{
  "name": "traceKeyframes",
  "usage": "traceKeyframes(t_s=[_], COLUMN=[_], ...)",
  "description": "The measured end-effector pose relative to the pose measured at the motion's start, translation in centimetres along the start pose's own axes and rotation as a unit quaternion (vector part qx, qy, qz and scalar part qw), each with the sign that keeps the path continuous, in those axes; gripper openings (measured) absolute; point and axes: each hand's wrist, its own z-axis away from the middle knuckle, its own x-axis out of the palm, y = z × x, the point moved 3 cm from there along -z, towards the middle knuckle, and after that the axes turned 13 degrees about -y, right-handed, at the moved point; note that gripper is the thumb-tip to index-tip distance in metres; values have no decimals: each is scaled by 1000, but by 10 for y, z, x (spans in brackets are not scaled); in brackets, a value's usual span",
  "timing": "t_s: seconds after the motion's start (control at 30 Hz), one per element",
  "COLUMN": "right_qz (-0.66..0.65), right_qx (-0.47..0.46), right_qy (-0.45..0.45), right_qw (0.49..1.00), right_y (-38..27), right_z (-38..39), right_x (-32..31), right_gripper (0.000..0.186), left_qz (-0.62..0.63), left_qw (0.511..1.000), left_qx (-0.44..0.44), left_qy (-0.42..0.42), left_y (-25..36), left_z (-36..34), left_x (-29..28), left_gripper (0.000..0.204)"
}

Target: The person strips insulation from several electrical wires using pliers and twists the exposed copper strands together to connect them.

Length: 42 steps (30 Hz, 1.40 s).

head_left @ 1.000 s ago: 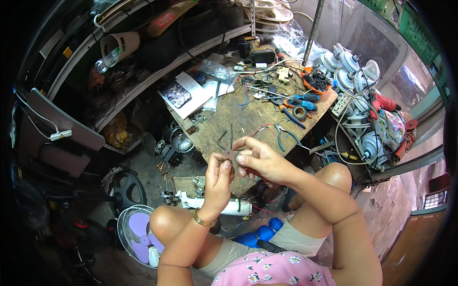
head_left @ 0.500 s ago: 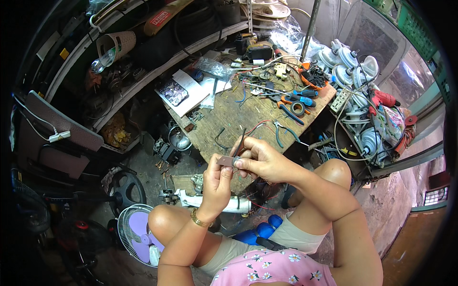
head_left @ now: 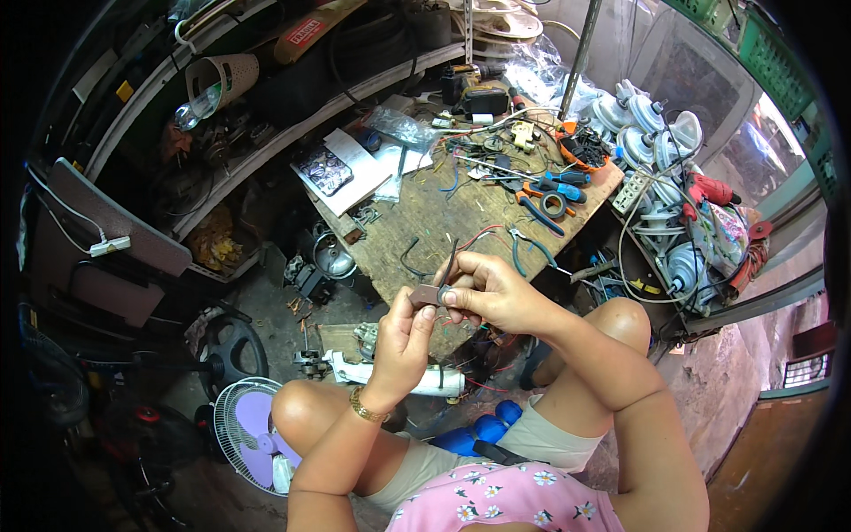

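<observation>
Just off the near edge of the wooden table (head_left: 399, 213), both my hands meet at a small flat grey-brown plate (head_left: 425, 294). My left hand (head_left: 406, 335) pinches the plate's left part between thumb and fingers. My right hand (head_left: 486, 288) has its thumb and fingers closed at the plate's right end, by a small dark round part (head_left: 444, 294). A thin black wire or strip (head_left: 452, 257) sticks up from the right fingers. Thin reddish wires show below the hands. The far side of the plate is hidden by my fingers.
On the table lie pliers (head_left: 527, 251), a tape roll (head_left: 553, 205), screwdrivers (head_left: 563, 184), papers (head_left: 341, 191) and loose wires. White fan motor parts (head_left: 634, 142) and a red drill (head_left: 712, 188) crowd the right. A purple-bladed fan (head_left: 255, 434) stands on the floor at left.
Both hands stay at the plate with small finger shifts. The plate has tilted slightly. The whole view has shifted a little.
</observation>
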Motion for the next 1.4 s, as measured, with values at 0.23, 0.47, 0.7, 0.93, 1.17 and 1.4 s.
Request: traceKeyframes(t_s=[0.23, 0.47, 0.7, 0.93, 1.17, 1.4], right_qz=[-7, 19, 16, -3, -27, 17], right_qx=[-7, -24, -27, -232, -42, -9], right_qy=[1, 18, 23, 190, 42, -24], right_qw=[1000, 999, 999, 954, 998, 1000], right_y=[0, -5, -10, -62, -38, -20], right_z=[0, 2, 5, 37, 36, 26], right_x=[-4, -13, -17, -100, -41, -15], right_gripper=[11, 12, 16, 21, 37, 30], left_qz=[34, 24, 71, 153, 269, 283], left_qw=[999, 998, 996, 983, 960, 955], left_qx=[-6, -52, -47, -72, -48, -61], left_qy=[-3, -22, -25, -71, -54, -72], left_y=[6, 1, 6, -10, -4, -1], left_z=[2, 11, 12, 31, 19, 13], left_x=[3, -2, 1, 8, 3, 15], left_gripper=[14, 11, 11, 13, 10, 15])
